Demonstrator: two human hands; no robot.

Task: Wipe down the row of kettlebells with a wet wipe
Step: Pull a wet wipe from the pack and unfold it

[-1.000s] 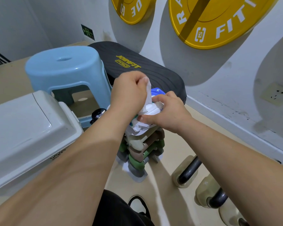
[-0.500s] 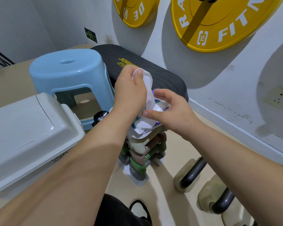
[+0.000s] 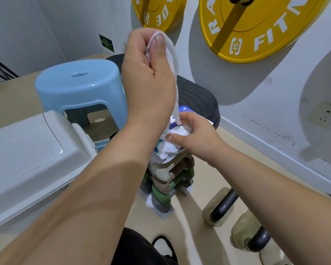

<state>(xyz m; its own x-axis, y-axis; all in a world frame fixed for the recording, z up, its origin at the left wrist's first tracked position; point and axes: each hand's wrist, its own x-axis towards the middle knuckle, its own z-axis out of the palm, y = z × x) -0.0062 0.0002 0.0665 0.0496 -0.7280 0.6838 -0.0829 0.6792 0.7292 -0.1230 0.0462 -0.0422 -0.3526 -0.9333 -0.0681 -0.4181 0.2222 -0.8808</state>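
Nearest to me, at the bottom of my view, is my black-and-white shoe [image 3: 162,245] on the beige floor [image 3: 189,222]. Just to its right, the cream kettlebells [image 3: 240,225] with black handles stand in a row on the floor near the foot of the wall. None of them is being touched, and I cannot tell how far the row runs past the lower right corner.

Ahead of my shoe rises a stack of green, brown and grey plastic pieces [image 3: 167,180]. On top of it lies a soft white-and-blue plastic wipe pack [image 3: 170,150]. My right hand [image 3: 196,134] grips that pack, thumb on its near side and fingers curled over the top, pinning it to the stack.

Above it, my left hand [image 3: 149,73] is raised and pinches the white wet wipe [image 3: 175,77] between thumb and fingers. The wipe hangs as a narrow strand from my thumb down to the pack's opening, where its lower end meets my right fingers.

To my left sits a white plastic lidded bin [image 3: 27,150]. Beyond it is a light blue plastic stool [image 3: 78,87], then a black ribbed board [image 3: 197,96] against the wall, with yellow weight plates [image 3: 256,25] hanging above.

I judge this to be the opening step: getting a wipe out, with no wiping begun. The next move calls for lifting the strand clear while my right hand holds the pack down. Then I should shake the wipe open and bend to the nearest kettlebell.
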